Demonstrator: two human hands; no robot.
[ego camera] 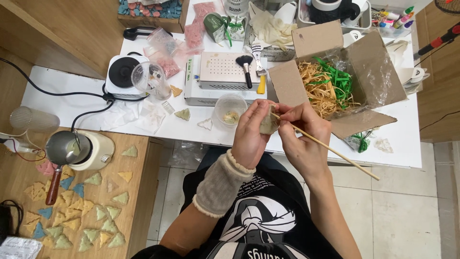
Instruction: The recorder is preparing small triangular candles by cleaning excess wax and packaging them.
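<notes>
My left hand (250,132), with a grey knit cuff on the wrist, grips a small pale lump-shaped piece (268,124) in front of my chest. My right hand (302,136) pinches a thin wooden stick (330,149), whose tip touches the piece and whose far end slants down to the right. Both hands hover over the front edge of the white table (158,129). A small clear cup (230,109) stands just behind my left hand.
An open cardboard box (369,72) of tan and green shredded paper sits right of the hands. A white perforated machine (220,76) with a brush, a hotplate (122,72) and bags lie behind. At left, a wooden board (139,192) carries several triangular pieces and a metal pot (64,146).
</notes>
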